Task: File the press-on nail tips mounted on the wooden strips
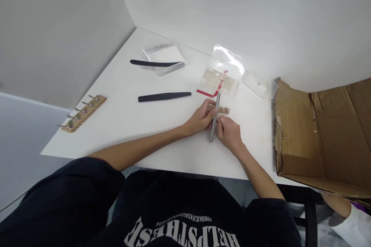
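surface: white table point(174, 154) | 9 o'clock edge: wooden rack of metal pins point(83, 113) | centre-left: black nail file point(164, 96) | 11 o'clock: second black nail file point(153, 63) resting against clear bag point(165, 54) | 1 o'clock: clear nail-tip box point(222, 77), small clear container point(260, 85) | 3 o'clock: cardboard box point(321, 139)

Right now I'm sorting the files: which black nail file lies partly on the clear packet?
The farther black file, its right tip overlapping the clear packet. The nearer black file lies wholly on the bare table.
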`<state>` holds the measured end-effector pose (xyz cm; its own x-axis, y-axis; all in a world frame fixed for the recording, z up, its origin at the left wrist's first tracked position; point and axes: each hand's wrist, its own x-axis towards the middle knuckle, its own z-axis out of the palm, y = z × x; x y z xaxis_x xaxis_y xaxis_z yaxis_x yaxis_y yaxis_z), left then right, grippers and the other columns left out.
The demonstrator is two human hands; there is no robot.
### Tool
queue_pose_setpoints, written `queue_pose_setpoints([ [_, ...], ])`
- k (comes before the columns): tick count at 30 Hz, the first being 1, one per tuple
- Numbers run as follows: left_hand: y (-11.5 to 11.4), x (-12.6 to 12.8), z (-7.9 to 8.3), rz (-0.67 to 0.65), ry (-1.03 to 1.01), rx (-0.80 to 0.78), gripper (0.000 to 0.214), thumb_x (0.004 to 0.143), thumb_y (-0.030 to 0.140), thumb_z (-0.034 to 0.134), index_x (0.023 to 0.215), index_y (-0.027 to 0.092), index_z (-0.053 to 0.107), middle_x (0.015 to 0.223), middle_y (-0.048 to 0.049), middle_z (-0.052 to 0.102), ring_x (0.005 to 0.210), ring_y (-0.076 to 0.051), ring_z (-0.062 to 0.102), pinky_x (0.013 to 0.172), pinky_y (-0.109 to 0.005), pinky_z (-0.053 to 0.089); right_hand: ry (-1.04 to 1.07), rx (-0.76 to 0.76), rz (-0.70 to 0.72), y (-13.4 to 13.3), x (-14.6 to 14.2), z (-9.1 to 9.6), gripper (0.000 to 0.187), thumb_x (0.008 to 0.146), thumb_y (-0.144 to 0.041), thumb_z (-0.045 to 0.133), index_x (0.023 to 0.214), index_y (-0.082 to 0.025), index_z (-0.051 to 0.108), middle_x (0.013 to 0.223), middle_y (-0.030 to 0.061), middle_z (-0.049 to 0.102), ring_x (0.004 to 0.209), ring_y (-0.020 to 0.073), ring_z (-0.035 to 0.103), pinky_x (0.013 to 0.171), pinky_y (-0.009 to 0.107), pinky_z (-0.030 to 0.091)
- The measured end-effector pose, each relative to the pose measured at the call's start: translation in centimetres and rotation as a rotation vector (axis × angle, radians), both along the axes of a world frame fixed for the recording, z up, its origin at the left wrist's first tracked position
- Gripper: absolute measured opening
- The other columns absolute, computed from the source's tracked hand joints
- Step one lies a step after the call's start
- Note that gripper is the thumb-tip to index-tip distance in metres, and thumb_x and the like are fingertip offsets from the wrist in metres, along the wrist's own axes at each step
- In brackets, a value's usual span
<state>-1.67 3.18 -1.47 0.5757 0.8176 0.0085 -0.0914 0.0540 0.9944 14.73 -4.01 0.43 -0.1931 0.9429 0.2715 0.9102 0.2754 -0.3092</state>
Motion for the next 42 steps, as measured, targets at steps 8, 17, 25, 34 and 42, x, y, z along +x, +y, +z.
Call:
queue_pose_setpoints([
  [8,0.07,-0.14,0.9,-0.082,0.031,0.029,0.038,0.102,0.057,0.056,0.095,0.02,0.05,0.062,0.006,0.056,0.042,-0.011,0.056,0.042,-0.022,0.047,0.082,0.094,-0.039,0.26,0.37,-0.48,0.034,0.107,-0.025,0.039,0.074,-0.023,0.049,0.063,0.0006,0.055,0.059,0.016,0.051,0.057,0.03,0.032],
  [17,0.4,-0.18,0.58,-0.159,0.023,0.06,0.041,0.103,0.061,0.052,0.093,0.02,0.049,0.056,0.0043,0.06,0.045,-0.015,0.062,0.045,-0.026,0.048,0.165,0.071,-0.022,0.51,0.6,-0.8,0.039,0.108,-0.028,0.038,0.07,-0.024,0.046,0.062,0.001,0.055,0.058,0.0161,0.05,0.059,0.031,0.036],
  [25,0.69,-0.22,0.44,-0.17,0.022,0.042,0.042,0.103,0.061,0.052,0.09,0.02,0.049,0.053,0.0051,0.057,0.039,-0.013,0.056,0.039,-0.024,0.043,0.1,0.144,-0.033,0.67,0.61,-0.97,0.043,0.109,-0.032,0.034,0.069,-0.024,0.046,0.058,0.0006,0.052,0.055,0.0156,0.047,0.055,0.031,0.031],
  [34,0.86,-0.31,0.17,-0.162,0.03,0.074,0.041,0.105,0.058,0.048,0.092,0.019,0.052,0.056,0.0058,0.053,0.039,-0.011,0.052,0.038,-0.023,0.039,0.103,0.131,0.002,0.67,0.65,-1.06,0.041,0.108,-0.03,0.037,0.069,-0.024,0.046,0.058,0.0008,0.053,0.056,0.0163,0.048,0.056,0.032,0.032],
  [42,0.78,-0.13,0.4,-0.075,0.116,0.198,0.04,0.107,0.053,0.044,0.089,0.019,0.053,0.062,0.0043,0.05,0.05,-0.012,0.049,0.051,-0.027,0.04,0.1,0.114,-0.004,0.37,0.02,-1.01,0.04,0.106,-0.029,0.041,0.067,-0.024,0.047,0.057,0.0007,0.052,0.056,0.0163,0.048,0.056,0.031,0.031],
])
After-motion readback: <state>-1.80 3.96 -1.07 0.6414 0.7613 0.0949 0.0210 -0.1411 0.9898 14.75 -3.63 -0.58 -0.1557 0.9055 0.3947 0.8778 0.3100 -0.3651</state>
